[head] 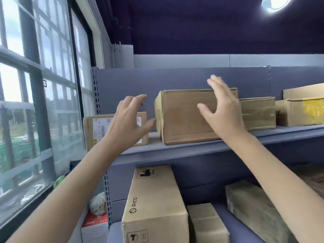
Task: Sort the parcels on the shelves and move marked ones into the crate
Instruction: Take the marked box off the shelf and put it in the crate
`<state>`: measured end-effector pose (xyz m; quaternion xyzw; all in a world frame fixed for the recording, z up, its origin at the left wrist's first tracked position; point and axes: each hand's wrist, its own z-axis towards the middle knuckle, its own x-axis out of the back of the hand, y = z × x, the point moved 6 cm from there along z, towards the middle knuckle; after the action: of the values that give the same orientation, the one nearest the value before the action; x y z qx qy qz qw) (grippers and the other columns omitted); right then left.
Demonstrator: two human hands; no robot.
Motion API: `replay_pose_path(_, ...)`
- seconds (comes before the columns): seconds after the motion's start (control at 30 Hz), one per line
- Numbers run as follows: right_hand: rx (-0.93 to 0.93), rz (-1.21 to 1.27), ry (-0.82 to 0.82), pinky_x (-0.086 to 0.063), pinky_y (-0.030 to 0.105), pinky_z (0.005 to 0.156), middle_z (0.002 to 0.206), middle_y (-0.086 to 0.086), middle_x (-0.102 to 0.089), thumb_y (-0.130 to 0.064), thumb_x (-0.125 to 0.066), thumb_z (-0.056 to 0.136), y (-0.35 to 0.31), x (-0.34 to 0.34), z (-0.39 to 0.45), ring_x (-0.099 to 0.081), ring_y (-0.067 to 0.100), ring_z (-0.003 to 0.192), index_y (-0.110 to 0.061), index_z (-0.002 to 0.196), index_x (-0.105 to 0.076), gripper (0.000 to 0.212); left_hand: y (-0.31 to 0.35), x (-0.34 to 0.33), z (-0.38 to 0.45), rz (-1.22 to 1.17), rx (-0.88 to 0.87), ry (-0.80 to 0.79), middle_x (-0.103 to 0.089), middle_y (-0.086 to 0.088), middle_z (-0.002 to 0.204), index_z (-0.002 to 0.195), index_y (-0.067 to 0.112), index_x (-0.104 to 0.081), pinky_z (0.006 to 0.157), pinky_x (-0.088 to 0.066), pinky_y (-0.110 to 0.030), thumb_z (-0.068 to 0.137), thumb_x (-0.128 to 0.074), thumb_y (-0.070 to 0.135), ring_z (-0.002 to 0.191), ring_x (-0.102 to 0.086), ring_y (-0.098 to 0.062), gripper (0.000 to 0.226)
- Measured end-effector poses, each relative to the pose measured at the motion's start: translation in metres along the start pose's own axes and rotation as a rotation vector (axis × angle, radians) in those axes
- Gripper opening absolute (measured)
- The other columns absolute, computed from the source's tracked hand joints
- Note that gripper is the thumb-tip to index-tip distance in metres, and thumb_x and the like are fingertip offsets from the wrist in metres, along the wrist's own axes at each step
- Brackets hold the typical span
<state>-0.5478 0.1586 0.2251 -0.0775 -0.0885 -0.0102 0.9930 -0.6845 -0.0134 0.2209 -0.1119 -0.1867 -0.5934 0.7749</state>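
Observation:
A plain brown cardboard parcel (pixel 182 118) stands on the upper blue shelf (pixel 192 149). My left hand (pixel 128 123) is raised just left of it, fingers spread, holding nothing. My right hand (pixel 222 109) hovers in front of the parcel's right half, fingers apart, also holding nothing. Behind my left hand sits a smaller parcel with a white printed label (pixel 98 128). To the right are a taped parcel (pixel 257 113) and a box with a yellow patch (pixel 301 111). No crate is in view.
On the lower shelf stand a tall box marked PICO (pixel 154 206), a small box (pixel 206 223) and a taped parcel (pixel 254 211). A large window (pixel 35 102) fills the left. A red-and-white box (pixel 95 227) and a bundle sit by the shelf post.

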Motion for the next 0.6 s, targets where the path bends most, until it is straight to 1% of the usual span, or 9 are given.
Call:
replay_pose_path(0.03, -0.048, -0.001, 0.011, -0.015, 0.021, 0.109, 0.15, 0.008, -0.033, -0.014, -0.062, 0.086, 0.02, 0.008, 0.0, -0.025, 0.02, 0.14, -0.005, 0.139, -0.037, 0.059, 0.007, -0.01, 0.003, -0.017, 0.02, -0.005, -0.049, -0.009, 0.115, 0.132, 0.009, -0.043, 0.094, -0.038, -0.034, 0.079, -0.067, 0.021, 0.111, -0.046, -0.026, 0.06)
replay_pose_path(0.1, -0.129, 0.006, 0.0, -0.014, 0.019, 0.107, 0.152, 0.007, -0.027, -0.017, -0.064, 0.085, 0.055, 0.017, -0.003, -0.023, 0.019, 0.141, -0.007, 0.141, -0.033, 0.065, 0.019, -0.031, 0.009, -0.036, 0.088, -0.003, -0.046, -0.009, 0.121, 0.136, 0.01, -0.036, 0.095, -0.033, -0.029, 0.08, -0.067, 0.02, 0.116, -0.043, -0.025, 0.064)
replay_pose_path(0.2, -0.223, 0.051, -0.107, -0.013, 0.019, 0.107, 0.155, 0.005, -0.021, -0.024, -0.066, 0.083, 0.098, 0.013, -0.012, -0.02, 0.018, 0.142, -0.01, 0.144, -0.024, 0.076, 0.027, -0.062, 0.01, -0.081, 0.232, 0.0, -0.035, -0.01, 0.132, 0.143, 0.013, -0.019, 0.099, -0.025, -0.03, 0.081, -0.065, 0.021, 0.125, -0.031, -0.025, 0.077)
replay_pose_path(0.27, -0.297, 0.116, -0.189, -0.019, 0.024, 0.107, 0.153, 0.005, -0.025, -0.027, -0.067, 0.082, 0.12, 0.006, -0.019, -0.023, 0.02, 0.14, -0.011, 0.145, -0.021, 0.08, 0.028, -0.077, 0.006, -0.163, 0.355, 0.008, -0.027, -0.008, 0.139, 0.146, 0.017, -0.005, 0.108, -0.024, -0.037, 0.083, -0.063, 0.024, 0.131, -0.024, -0.023, 0.086)
replay_pose_path(0.33, -0.377, 0.185, -0.267, -0.028, 0.029, 0.104, 0.148, 0.008, -0.035, -0.029, -0.068, 0.081, 0.137, -0.003, -0.026, -0.033, 0.024, 0.135, -0.011, 0.145, -0.023, 0.08, 0.028, -0.088, 0.001, -0.218, 0.455, 0.021, -0.022, -0.006, 0.144, 0.146, 0.018, 0.001, 0.112, -0.022, -0.038, 0.084, -0.062, 0.025, 0.135, -0.02, -0.021, 0.089)
replay_pose_path(0.4, -0.445, 0.256, -0.37, -0.037, 0.027, 0.092, 0.138, 0.008, -0.049, -0.03, -0.068, 0.081, 0.146, -0.013, -0.032, -0.047, 0.023, 0.121, -0.012, 0.14, -0.032, 0.071, 0.027, -0.097, -0.004, -0.236, 0.551, 0.037, -0.027, -0.008, 0.146, 0.146, 0.015, -0.005, 0.108, -0.026, -0.034, 0.084, -0.062, 0.023, 0.135, -0.025, -0.021, 0.084)
replay_pose_path(0.43, -0.457, 0.287, -0.424, -0.039, 0.023, 0.083, 0.13, 0.006, -0.055, -0.029, -0.067, 0.081, 0.147, -0.018, -0.036, -0.053, 0.019, 0.108, -0.013, 0.135, -0.039, 0.063, 0.025, -0.1, -0.006, -0.236, 0.604, 0.043, -0.033, -0.008, 0.143, 0.144, 0.013, -0.012, 0.102, -0.03, -0.031, 0.084, -0.062, 0.022, 0.131, -0.033, -0.023, 0.078)
replay_pose_path(0.5, -0.451, 0.325, -0.485, -0.037, 0.02, 0.076, 0.12, 0.003, -0.06, -0.028, -0.065, 0.082, 0.146, -0.022, -0.039, -0.052, 0.012, 0.093, -0.014, 0.127, -0.045, 0.052, 0.025, -0.103, -0.011, -0.237, 0.702, 0.049, -0.045, -0.009, 0.134, 0.137, 0.011, -0.024, 0.089, -0.033, -0.029, 0.085, -0.061, 0.023, 0.121, -0.044, -0.028, 0.065)
replay_pose_path(0.6, -0.441, 0.361, -0.489, -0.041, 0.024, 0.082, 0.121, 0.004, -0.059, -0.025, -0.066, 0.082, 0.142, -0.016, -0.041, -0.055, 0.019, 0.105, -0.011, 0.126, -0.047, 0.05, 0.028, -0.1, -0.014, -0.279, 0.738, 0.069, -0.05, -0.007, 0.123, 0.131, 0.011, -0.032, 0.087, -0.036, -0.03, 0.083, -0.064, 0.021, 0.11, -0.049, -0.026, 0.058)
